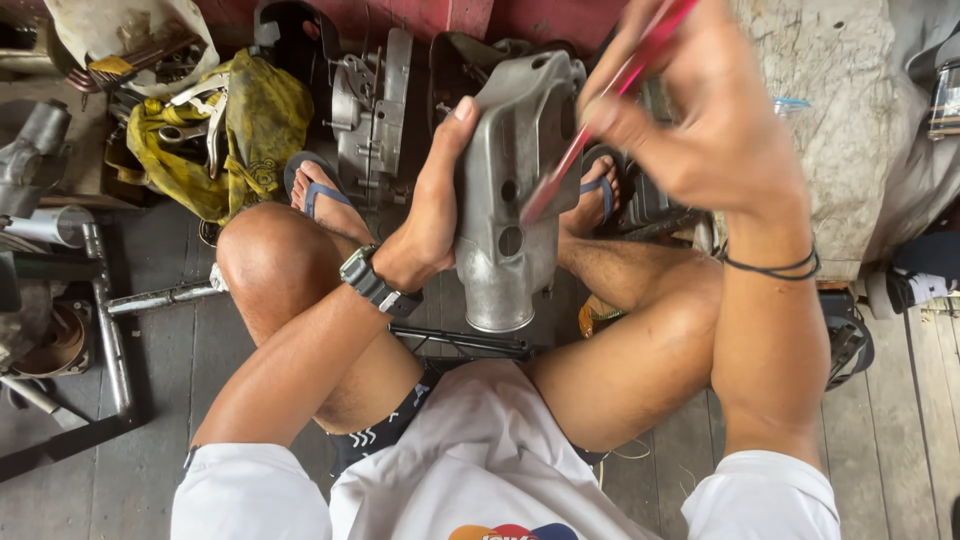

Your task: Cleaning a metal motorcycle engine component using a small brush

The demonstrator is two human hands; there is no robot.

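My left hand (432, 205) grips a grey cast-metal engine cover (515, 190) from its left side, holding it upright between my knees. A dark watch sits on that wrist. My right hand (700, 120) holds a slim red-handled tool (590, 130), blurred by motion, with its lower tip against the cover's face near a round hole. A black band circles the right wrist. I sit cross-legged in blue flip-flops on a wooden floor.
A metal engine case (372, 110) stands behind my left foot. A yellow cloth bag (240, 130) holding wrenches lies at the upper left. Chrome tubes and frame parts (105, 320) lie at the left. A worn concrete block (850, 110) stands at the right.
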